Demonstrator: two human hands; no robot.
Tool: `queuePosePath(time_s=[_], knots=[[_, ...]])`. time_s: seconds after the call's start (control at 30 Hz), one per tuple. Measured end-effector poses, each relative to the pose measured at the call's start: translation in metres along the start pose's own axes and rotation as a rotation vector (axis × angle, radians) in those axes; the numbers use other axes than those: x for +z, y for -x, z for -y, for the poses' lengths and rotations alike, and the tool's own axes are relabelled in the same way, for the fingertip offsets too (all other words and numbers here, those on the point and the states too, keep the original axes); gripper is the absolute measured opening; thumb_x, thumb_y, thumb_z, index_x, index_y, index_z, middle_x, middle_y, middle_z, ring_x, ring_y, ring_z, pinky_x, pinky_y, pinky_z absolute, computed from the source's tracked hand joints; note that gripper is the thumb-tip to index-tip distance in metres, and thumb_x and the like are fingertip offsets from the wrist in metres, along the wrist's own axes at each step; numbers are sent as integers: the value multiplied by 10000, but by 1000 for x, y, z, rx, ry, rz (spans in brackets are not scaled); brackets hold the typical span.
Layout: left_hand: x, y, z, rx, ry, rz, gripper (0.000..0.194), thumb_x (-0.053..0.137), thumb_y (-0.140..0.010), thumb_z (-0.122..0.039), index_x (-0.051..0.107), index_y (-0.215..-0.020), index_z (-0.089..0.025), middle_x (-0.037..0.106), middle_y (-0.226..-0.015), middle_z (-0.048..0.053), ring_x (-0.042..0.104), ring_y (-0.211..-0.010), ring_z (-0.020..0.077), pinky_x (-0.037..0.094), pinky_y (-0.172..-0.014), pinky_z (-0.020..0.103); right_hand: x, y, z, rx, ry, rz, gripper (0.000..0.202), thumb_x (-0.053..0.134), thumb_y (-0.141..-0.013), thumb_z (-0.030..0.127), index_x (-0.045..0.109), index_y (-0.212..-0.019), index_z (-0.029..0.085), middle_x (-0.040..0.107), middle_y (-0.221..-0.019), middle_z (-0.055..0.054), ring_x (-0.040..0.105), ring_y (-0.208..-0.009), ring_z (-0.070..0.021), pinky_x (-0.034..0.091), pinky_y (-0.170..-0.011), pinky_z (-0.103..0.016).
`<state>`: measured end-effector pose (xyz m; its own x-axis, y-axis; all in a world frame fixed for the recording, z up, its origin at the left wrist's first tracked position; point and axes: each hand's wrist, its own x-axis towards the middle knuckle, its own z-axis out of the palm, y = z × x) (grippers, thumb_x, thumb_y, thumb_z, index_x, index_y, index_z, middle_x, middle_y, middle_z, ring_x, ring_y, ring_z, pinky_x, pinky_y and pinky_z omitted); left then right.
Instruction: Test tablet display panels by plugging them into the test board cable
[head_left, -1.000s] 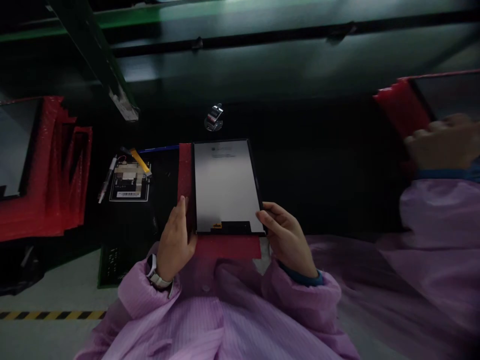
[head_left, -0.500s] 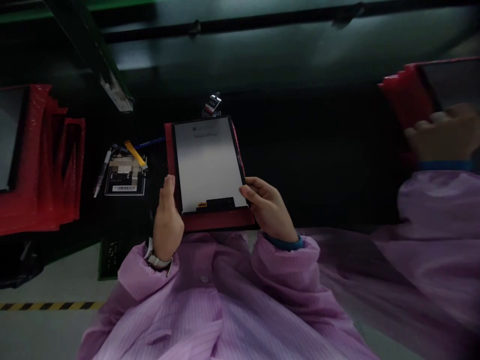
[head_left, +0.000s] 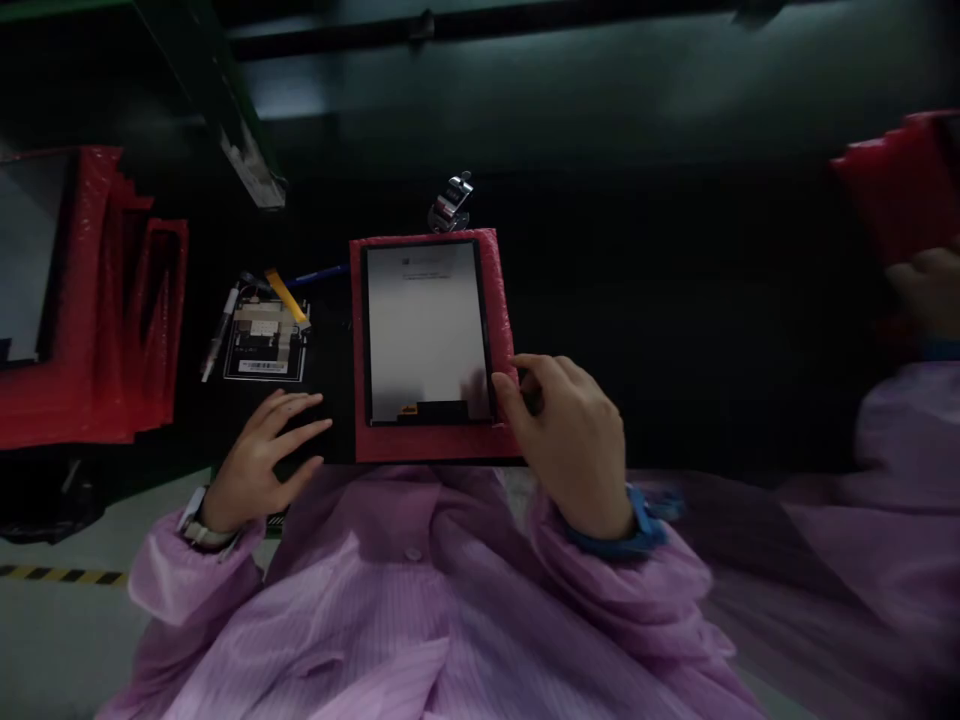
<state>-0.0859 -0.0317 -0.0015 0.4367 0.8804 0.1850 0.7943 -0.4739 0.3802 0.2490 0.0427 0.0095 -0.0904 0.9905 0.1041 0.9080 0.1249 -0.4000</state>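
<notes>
- The flat panel (head_left: 427, 330) lies on the red bubble wrap (head_left: 435, 443), on the dark table (head_left: 675, 330), in front of the person.
- The right hand (head_left: 577, 440) has its fingers bent at the lower right edge of panel and wrap; whether they pinch one, both or none, I cannot tell.
- If the thumb presses strongly there, the thin panel may bend or crack, or its surface may receive a mark.
- The left hand (head_left: 262, 455) has fingers spread, released from everything; so a push from the right could turn the panel without opposite support.
- The wrap's near border is close to the table's front edge; a sleeve could catch it and pull both down.
- The metal clicker (head_left: 451, 200) is just beyond the wrap; sliding forward could bump it.
</notes>
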Motion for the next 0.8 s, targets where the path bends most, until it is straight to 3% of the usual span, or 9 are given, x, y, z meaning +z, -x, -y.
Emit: queuePosePath(time_s=[0.1,0.23,0.4,0.53,0.6,0.67,0.8], knots=[[5,0,2,34,65,40,387,683,-935,-262,655,-1316,-204,623,-1392,115,547,-1334,278,475,-1147,509,-15,-12,1,-132,12,58,345,484,-1020,427,667,-1127,154,681,-953,-89,621,-836,-217,428,-660,-304],[10,-3,7,67,95,-3,348,695,-935,-213,664,-1282,-202,660,-1340,103,571,-1304,249,528,-1096,457,-28,-37,9,-201,149,213,340,551,-1001,413,648,-1198,154,689,-1064,-111,637,-978,-274,425,-635,-304],[16,-14,11,66,84,-32,407,637,-976,-203,593,-1381,-195,633,-1385,120,593,-1298,225,538,-1100,435,-31,-60,46,-369,68,474,286,545,-1025,362,642,-1207,165,684,-1193,-114,657,-1038,-259,459,-704,-298],[24,-24,10,26,61,-110,323,609,-992,-185,636,-1313,-203,661,-1340,99,637,-1234,197,570,-1052,382,-8,-68,76,-467,-177,799,209,552,-1032,301,640,-1158,159,724,-999,-70,660,-827,-170,417,-686,-258],[28,-28,10,-3,40,-142,313,606,-995,-190,636,-1307,-200,651,-1355,103,638,-1238,201,568,-1055,381,10,-69,85,-456,-292,883,197,555,-1032,290,627,-1164,162,709,-883,-40,622,-730,-142,387,-643,-245],[31,-29,11,-19,17,-167,307,599,-997,-188,636,-1302,-191,645,-1361,109,636,-1243,205,566,-1056,375,25,-67,90,-477,-359,877,213,572,-1025,300,609,-1185,163,695,-890,-37,593,-706,-133,377,-633,-246],[36,-31,13,9,3,-173,245,568,-1001,-159,678,-1220,-169,671,-1298,110,642,-1226,210,567,-1047,359,42,-56,96,-591,-287,813,306,638,-990,300,559,-1241,144,664,-1174,-104,642,-877,-175,440,-720,-284]])
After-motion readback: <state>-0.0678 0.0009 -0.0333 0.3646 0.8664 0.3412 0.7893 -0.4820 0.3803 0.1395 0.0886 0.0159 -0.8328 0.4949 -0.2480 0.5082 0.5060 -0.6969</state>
